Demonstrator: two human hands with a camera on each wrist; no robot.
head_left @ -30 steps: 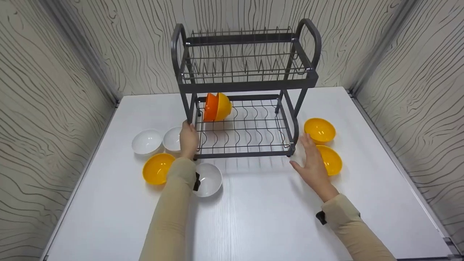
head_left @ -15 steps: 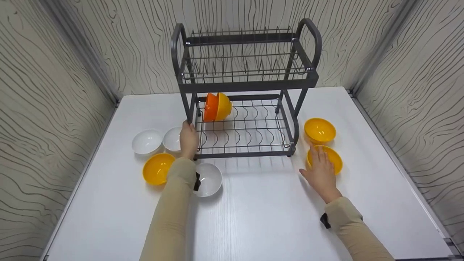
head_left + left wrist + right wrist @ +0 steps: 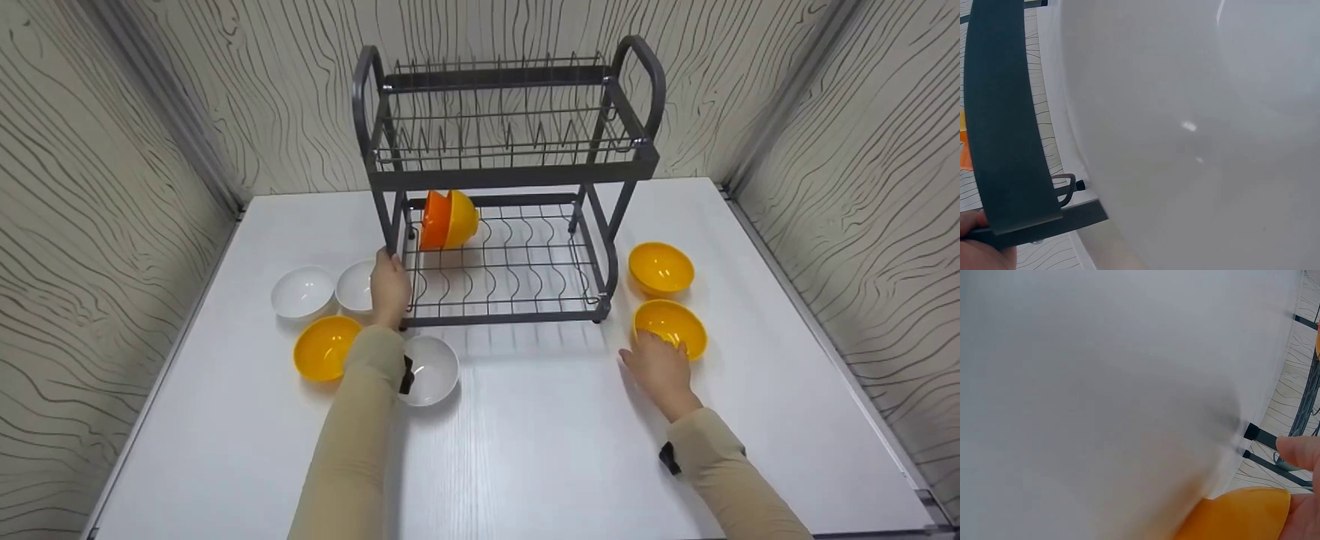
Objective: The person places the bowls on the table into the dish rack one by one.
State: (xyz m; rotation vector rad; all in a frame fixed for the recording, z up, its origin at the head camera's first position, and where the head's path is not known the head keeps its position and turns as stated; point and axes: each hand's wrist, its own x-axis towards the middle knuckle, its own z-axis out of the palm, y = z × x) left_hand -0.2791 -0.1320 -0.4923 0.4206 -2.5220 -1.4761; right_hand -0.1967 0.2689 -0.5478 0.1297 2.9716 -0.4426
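At the left upright of a dark two-tier dish rack (image 3: 510,178), my left hand (image 3: 391,289) grips the frame; the left wrist view shows its thumb and fingers around a dark bar (image 3: 1044,225). My right hand (image 3: 660,371) is at the near side of the closer yellow bowl (image 3: 671,319) on the right, with its fingers bent over the rim into the bowl. The thumb (image 3: 1300,451) stands out to the side, apart from the bowl wall in the right wrist view. Behind this bowl sits another yellow bowl (image 3: 661,268). On the rack's lower tier, an orange bowl (image 3: 435,221) and a yellow bowl (image 3: 463,220) stand tilted together.
Left of the rack are white bowls (image 3: 302,292) (image 3: 355,286) and a yellow bowl (image 3: 326,347). Another white bowl (image 3: 433,371) lies partly under the left forearm. Wood-patterned panels (image 3: 90,225) enclose the white table (image 3: 525,450).
My right hand has moved from beside the rack to the closer right-hand yellow bowl, and its fingers have bent over the near rim. The left hand has stayed on the rack.
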